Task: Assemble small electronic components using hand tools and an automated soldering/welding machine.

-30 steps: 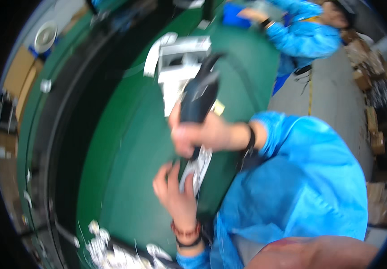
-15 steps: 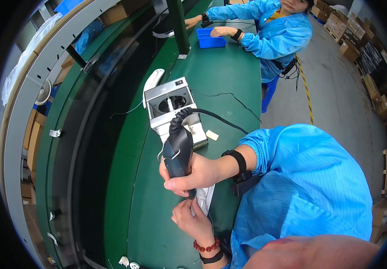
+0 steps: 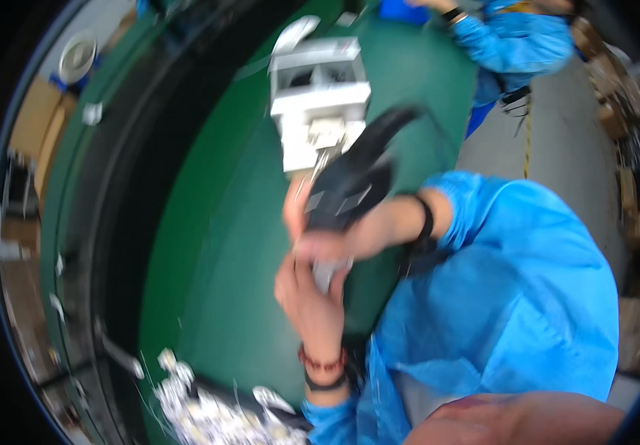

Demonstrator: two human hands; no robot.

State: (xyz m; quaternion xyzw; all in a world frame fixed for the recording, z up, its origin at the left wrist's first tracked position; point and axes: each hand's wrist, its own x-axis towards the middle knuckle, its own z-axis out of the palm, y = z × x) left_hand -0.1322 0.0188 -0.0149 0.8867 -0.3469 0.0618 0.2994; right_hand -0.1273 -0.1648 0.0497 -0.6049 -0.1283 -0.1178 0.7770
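Observation:
My right hand [image 3: 368,236] is wrapped around a black electric screwdriver [image 3: 348,191] with a coiled cord, both smeared by motion. Just below it, my left hand [image 3: 311,300] has its fingers closed on a small white part [image 3: 325,273], whose kind I cannot make out. The screwdriver's lower end is hidden where the two hands meet. Beyond them stands a grey and white box-shaped screw feeder [image 3: 320,100] with an open top, close to the screwdriver.
A heap of white parts with thin wires [image 3: 209,415] lies at the lower left of the green table [image 3: 223,297]. Behind the feeder rests a white curved part [image 3: 296,33]. A dark conveyor belt [image 3: 123,245] runs along the left. A co-worker in blue [image 3: 524,41] sits at the far right.
The view has swung, so the feeder and co-worker appear higher and the heap of white parts shows at lower left. The screwdriver now tilts to the right. Both hands stay close together.

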